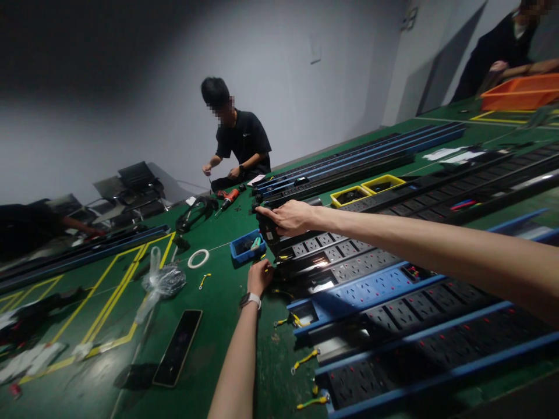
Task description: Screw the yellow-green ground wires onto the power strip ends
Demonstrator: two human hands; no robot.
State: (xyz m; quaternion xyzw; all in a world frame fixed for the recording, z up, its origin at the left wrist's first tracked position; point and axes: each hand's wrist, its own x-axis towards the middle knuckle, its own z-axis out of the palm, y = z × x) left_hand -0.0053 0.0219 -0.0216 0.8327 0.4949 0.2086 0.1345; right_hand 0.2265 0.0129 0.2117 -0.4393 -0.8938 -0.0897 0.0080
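My right hand (290, 217) is closed around a black power tool (269, 234), its index finger stretched along the top. The tool stands over the near ends of the socket strips, and its lower tip is hidden. Just below it, my left hand (259, 277) has its fingers pinched at the end of a black socket strip (305, 247), on a short yellow-green wire (268, 269) that is only partly visible. Beside them lie a blue socket strip (362, 291) and more black strips, several with yellow-green wires (305, 361) ending in ring lugs.
Left of my hands are a blue bin (247, 247), a tape roll (198, 258), a plastic bag (163, 282) and a phone (178, 348). Behind are a red-black drill (229, 199), yellow bins (350, 196) and a seated co-worker (242, 139). An orange crate (519, 93) stands far right.
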